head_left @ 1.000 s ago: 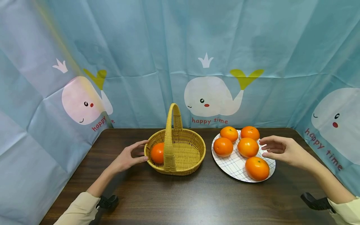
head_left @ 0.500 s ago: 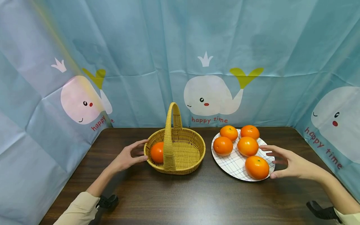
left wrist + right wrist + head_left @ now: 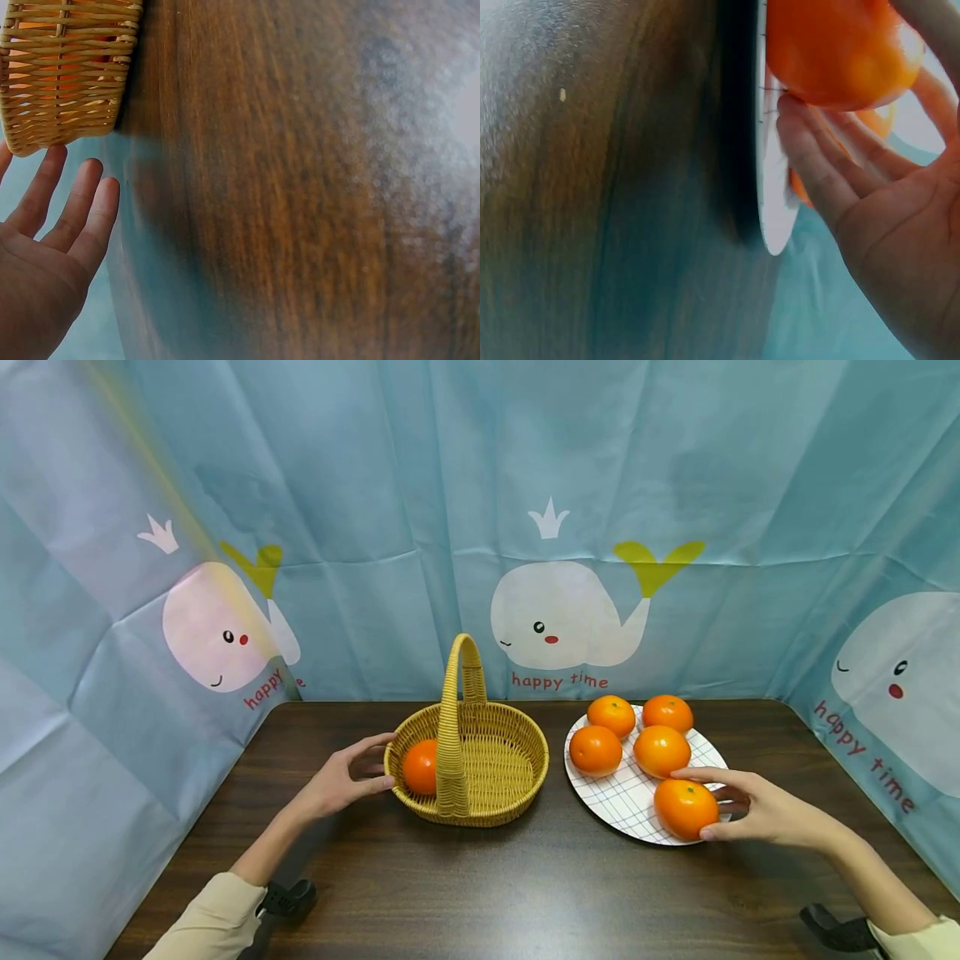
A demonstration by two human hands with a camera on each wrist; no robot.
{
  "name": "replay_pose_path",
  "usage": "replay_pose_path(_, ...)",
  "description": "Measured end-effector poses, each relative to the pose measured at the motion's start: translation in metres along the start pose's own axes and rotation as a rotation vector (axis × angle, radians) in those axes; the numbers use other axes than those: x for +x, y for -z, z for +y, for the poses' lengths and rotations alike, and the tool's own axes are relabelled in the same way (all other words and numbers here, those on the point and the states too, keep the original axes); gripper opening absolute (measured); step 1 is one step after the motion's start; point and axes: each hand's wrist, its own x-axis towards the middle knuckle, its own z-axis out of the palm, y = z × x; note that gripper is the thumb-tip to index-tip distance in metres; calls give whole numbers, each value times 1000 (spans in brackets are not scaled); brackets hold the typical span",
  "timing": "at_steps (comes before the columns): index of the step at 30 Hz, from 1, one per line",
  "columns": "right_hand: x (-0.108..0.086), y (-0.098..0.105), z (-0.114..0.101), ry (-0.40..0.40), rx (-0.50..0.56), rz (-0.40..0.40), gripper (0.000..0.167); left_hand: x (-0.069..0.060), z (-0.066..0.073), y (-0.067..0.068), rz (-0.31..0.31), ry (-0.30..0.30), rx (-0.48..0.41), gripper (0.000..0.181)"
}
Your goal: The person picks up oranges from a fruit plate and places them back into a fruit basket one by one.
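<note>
In the head view my left hand (image 3: pixel 333 783) has its fingertips and thumb at the left end of a yellow wicker basket (image 3: pixel 501 777), which holds one orange (image 3: pixel 420 767). The left wrist view shows loosely spread fingers against the basket's wicker (image 3: pixel 64 97). On the right, my right hand (image 3: pixel 772 814) is curled round the right side of the front orange (image 3: pixel 684 810) on a white checked plate (image 3: pixel 615 802). In the right wrist view, fingers of that hand (image 3: pixel 900 217) reach under the same orange (image 3: pixel 840 52), which hides part of the plate.
Several other oranges, among them a middle one (image 3: pixel 662 752) and a left one (image 3: pixel 596 752), lie on the plate. The basket's tall handle (image 3: pixel 450 718) arches upward. A blue curtain (image 3: pixel 375 527) hangs behind the dark wooden table (image 3: pixel 465 893).
My right hand has moved toward the front, then left onto the front orange, and its fingers have closed round it. The left hand, basket and oranges look unmoved.
</note>
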Motion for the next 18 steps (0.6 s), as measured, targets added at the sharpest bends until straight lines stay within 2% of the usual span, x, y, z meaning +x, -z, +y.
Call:
replay_pose_path(9,0,1,-1,-26,16,7,61,2,1,-1,-15,1,-21,65)
replay_pose_path(18,0,6,-7,-17,26,21,61,1,-1,0,-11,18,-19,66)
